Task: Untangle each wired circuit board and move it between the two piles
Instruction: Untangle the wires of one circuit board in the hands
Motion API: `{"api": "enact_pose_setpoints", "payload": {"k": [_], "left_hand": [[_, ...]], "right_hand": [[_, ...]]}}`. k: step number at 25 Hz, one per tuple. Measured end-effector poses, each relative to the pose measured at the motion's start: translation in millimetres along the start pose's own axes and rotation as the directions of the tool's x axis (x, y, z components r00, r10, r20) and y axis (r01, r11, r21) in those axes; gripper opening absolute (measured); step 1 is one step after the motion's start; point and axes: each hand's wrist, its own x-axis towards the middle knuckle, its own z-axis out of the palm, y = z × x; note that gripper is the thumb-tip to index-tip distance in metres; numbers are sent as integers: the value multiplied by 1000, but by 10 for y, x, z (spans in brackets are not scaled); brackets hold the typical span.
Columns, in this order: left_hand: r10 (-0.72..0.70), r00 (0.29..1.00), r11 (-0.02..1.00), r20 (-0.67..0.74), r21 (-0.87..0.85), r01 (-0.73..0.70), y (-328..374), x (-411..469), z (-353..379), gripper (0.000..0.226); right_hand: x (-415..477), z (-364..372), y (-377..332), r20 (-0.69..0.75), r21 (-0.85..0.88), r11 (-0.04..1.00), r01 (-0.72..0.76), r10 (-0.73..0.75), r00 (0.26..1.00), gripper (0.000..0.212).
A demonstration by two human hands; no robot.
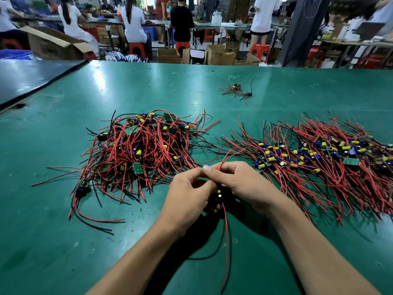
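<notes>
Wired circuit boards lie in two piles on a green desk (53, 231): a tangled pile (140, 150) beyond-left of the held board (219, 195), a combed-out pile (319, 160) beyond-right. The left hand (187, 196) cups that board; the right hand (238, 182) fingers (209, 170) pinch its red wires (227, 241), which trail lengthwise toward the person. The right hand sits nearer the combed-out pile.

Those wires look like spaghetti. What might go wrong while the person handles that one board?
1. The board held between the left hand and right hand trails long wires toward the near edge of the table; a tug could snag them or strain their joints.
2. A red wire rising from the right hand ends near the right pile and might hook a loose wire there.
</notes>
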Motion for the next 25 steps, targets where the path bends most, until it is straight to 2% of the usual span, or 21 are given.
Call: {"api": "enact_pose_setpoints", "payload": {"k": [4, 7, 9, 11, 14, 16, 19, 22, 25], "left_hand": [[-23, 1000, 991, -8, 131, 23, -43, 36, -28, 9], [-49, 998, 987, 34, 152, 44, -41, 45, -31, 10], [-40, 997, 985, 73, 172, 26, -26, 50, -56, 11], [-28, 994, 984, 103, 176, 9, -10, 47, -79, 14], [-61, 990, 994, 124, 98, 49, 2, 47, -97, 14], [-85, 989, 994, 121, 80, 76, 4, 56, -103, 9], [-65, 994, 986, 90, 161, 50, -9, 70, -96, 12], [20, 999, 969, 48, 243, -31, -13, 43, -77, 15], [23, 999, 963, 29, 269, -30, -25, 35, -78, 25]], "right_hand": [[26, -56, 1, -8, -111, 994, -18, 17, 1000, 31], [5, -111, -17, 91, -130, 991, -20, 32, 995, 44], [-8, -129, -27, 128, -133, 991, 9, 8, 992, 42], [5, -157, -20, 87, -172, 983, 65, -51, 995, 34], [43, -209, 22, -33, -373, 917, 143, -167, 985, 34], [59, -206, 52, -66, -431, 887, 164, -213, 975, 31], [90, -142, 80, -26, -374, 908, 188, -213, 977, 31], [79, -79, 71, 3, -434, 881, 189, -208, 978, 35], [77, -80, 77, -8, -481, 863, 153, -178, 984, 43]]}}
